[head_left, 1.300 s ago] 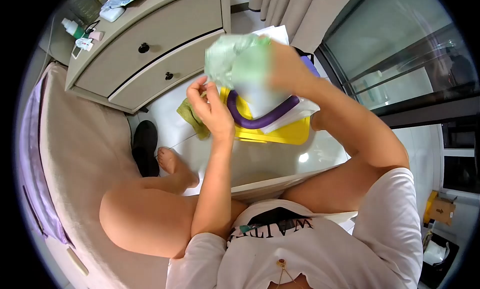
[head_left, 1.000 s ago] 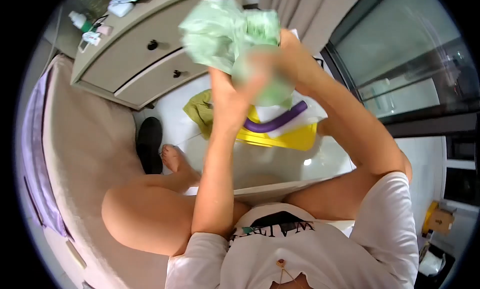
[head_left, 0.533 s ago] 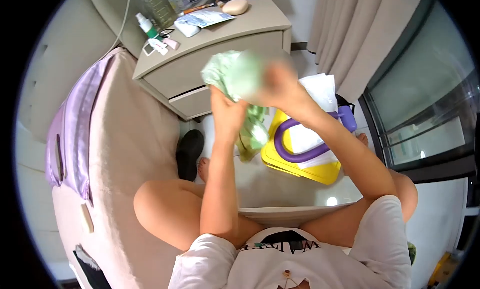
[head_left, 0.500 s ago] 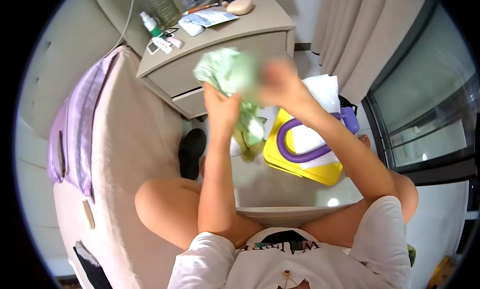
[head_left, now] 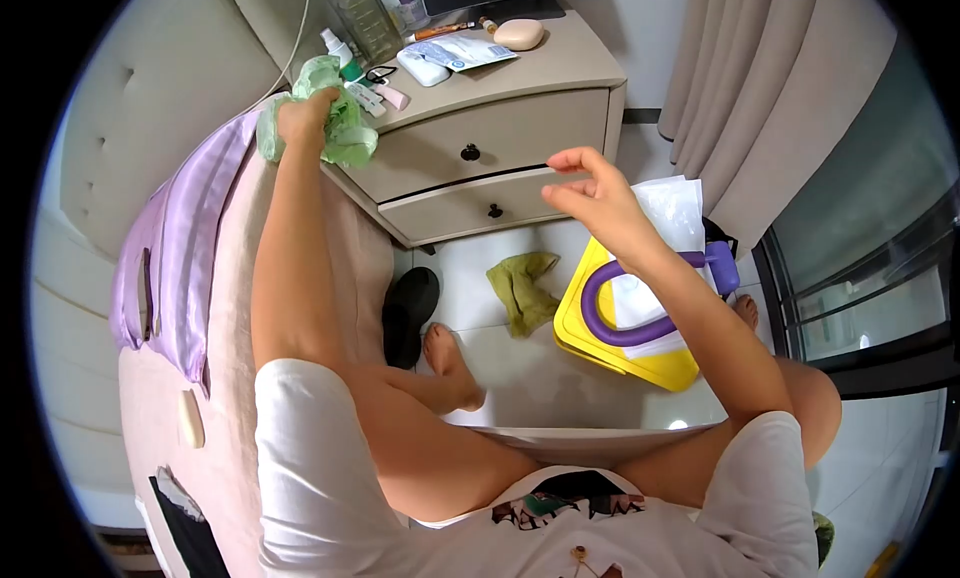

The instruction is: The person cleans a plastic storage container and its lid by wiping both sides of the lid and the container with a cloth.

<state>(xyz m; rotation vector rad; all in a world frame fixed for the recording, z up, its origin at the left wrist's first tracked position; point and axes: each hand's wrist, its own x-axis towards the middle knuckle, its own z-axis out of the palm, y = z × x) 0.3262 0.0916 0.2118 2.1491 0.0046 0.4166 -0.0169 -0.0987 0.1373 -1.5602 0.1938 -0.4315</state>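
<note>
My left hand point(head_left: 306, 120) is closed around a crumpled light-green plastic bag point(head_left: 350, 146), with parts of it sticking out above and below the fist. It is at the bed's edge, beside the left corner of the nightstand point(head_left: 430, 165). In front of the nightstand's drawers, my right hand point(head_left: 603, 206) hangs in the air with thumb and fingers apart and nothing between them. Below that hand are a yellow box point(head_left: 572, 340), white sheets point(head_left: 672, 210) and a purple U-shaped bar point(head_left: 597, 313).
On the nightstand stand a bottle point(head_left: 368, 23), a white pack point(head_left: 424, 68) and a beige oval object point(head_left: 519, 34). An olive cloth point(head_left: 524, 290) and a black slipper point(head_left: 408, 313) lie on the floor. A lilac pillow point(head_left: 190, 248) rests on the bed at left.
My left hand has moved left with the green plastic bag, from before the drawers to the bed's edge. My right hand, blurred beside the bag earlier, is now apart from it with fingers spread.
</note>
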